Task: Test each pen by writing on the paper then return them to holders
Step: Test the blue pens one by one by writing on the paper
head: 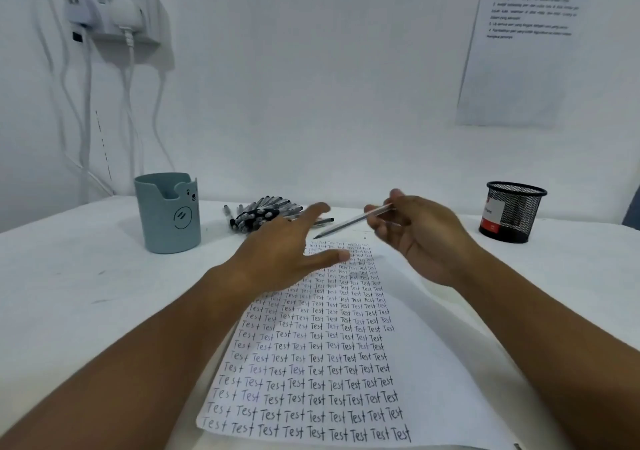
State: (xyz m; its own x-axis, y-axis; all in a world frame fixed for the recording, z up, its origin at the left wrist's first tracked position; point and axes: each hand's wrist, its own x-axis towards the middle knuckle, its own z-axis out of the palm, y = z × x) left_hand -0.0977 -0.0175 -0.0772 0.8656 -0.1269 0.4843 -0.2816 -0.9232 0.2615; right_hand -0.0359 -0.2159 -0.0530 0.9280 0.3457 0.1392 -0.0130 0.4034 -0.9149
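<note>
Right hand (414, 233) pinches pen (353, 222) between thumb and fingers, tip pointing down-left above top edge of paper (433, 363). Left hand (277, 252) spread, fingers straight, hovering over paper's upper left, holding nothing.

Step, as judged: pen in hand about to be tested, or just tested. Paper nearly full of "Test" rows; next move calls for finding free margin, then holder.

Blue holder (168, 212) left on counter (69, 276): nothing visible above rim. Mesh holder (512, 211) right: looks empty. Pen pile (265, 214) loose between holders, behind left hand.
</note>
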